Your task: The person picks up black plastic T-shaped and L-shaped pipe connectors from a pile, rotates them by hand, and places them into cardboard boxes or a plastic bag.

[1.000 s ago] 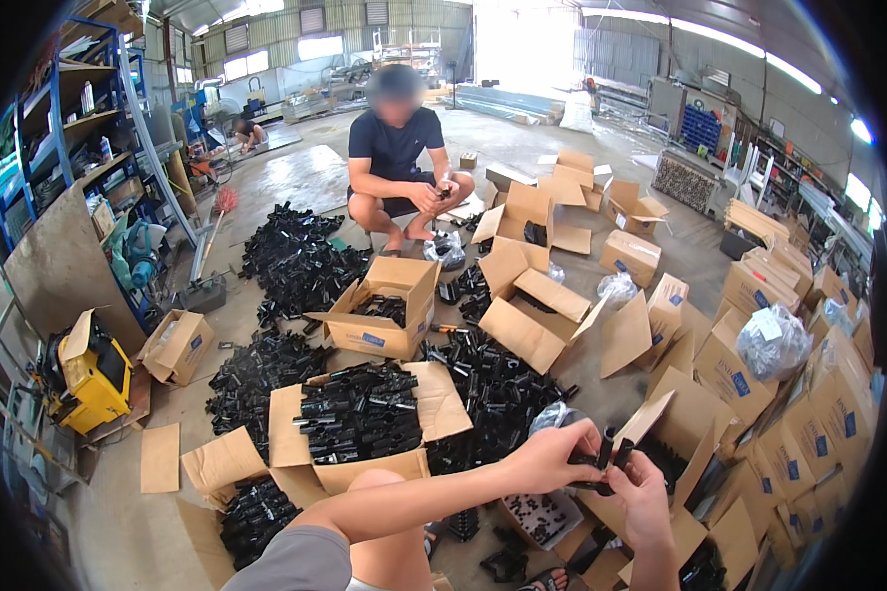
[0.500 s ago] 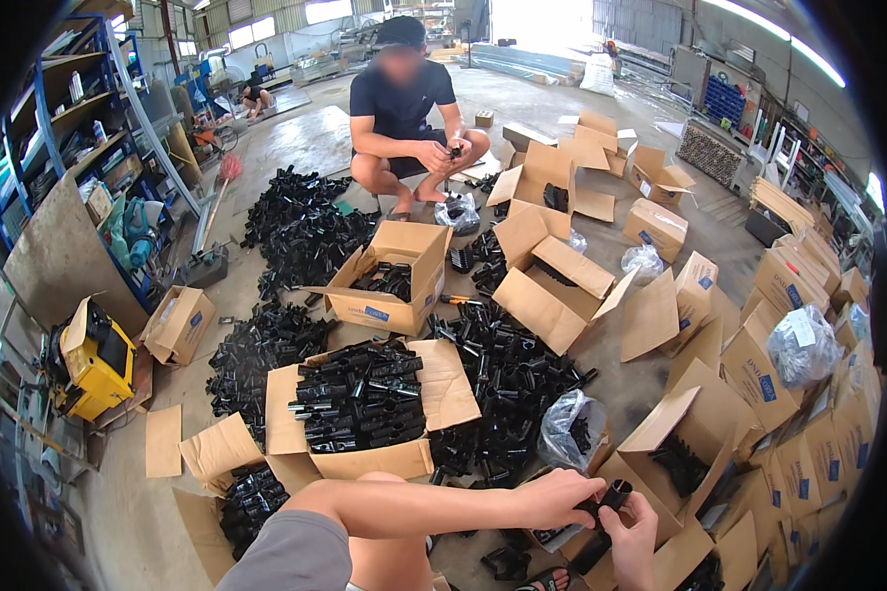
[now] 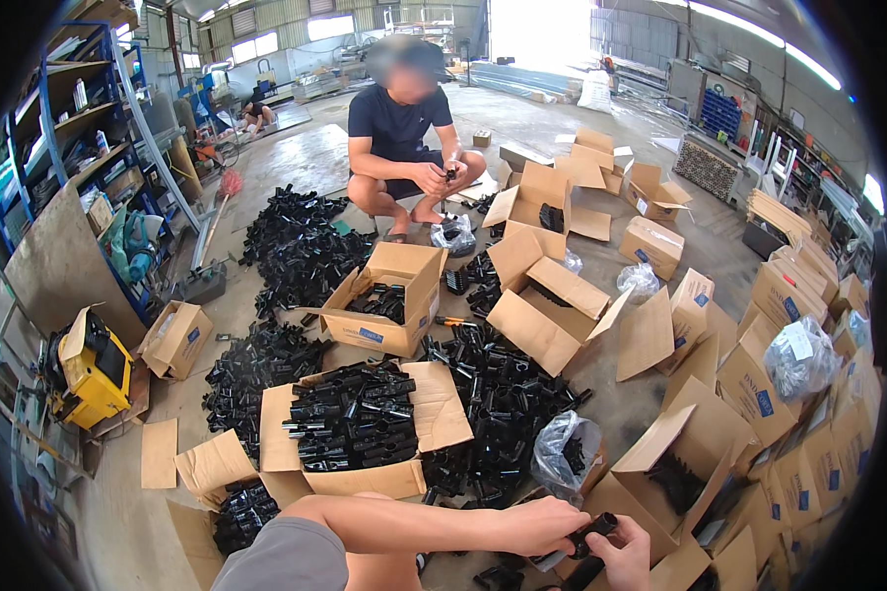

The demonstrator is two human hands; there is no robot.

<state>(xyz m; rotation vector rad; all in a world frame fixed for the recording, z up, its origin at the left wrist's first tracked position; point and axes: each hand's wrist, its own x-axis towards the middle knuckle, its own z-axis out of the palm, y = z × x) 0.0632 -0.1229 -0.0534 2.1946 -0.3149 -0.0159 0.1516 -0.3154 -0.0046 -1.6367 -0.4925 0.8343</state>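
My left hand (image 3: 545,524) reaches across from the lower left, below a grey sleeve, its fingers closed on a short black tube fitting (image 3: 599,532). Against the fitting's other side, my right hand (image 3: 627,555) is closed too, thumb and fingers pressed on it. The fitting's round open end points up. A second dark tubular part shows just under my hands, partly hidden. To the left stands an open cardboard box (image 3: 442,419) heaped with black tube fittings (image 3: 355,414). A clear plastic bag (image 3: 559,458) with small black parts lies beyond my hands.
Loose black fittings (image 3: 291,236) cover the floor in large piles. Open cardboard boxes (image 3: 562,340) stand ahead and at right, beside stacked cartons (image 3: 759,384). A co-worker (image 3: 404,148) squats opposite, handling a small black part. A yellow machine (image 3: 99,369) and blue shelving stand left.
Both my hands and the fitting have shifted slightly down and left in the picture, and the fitting sits more tilted. The co-worker's head has turned a little.
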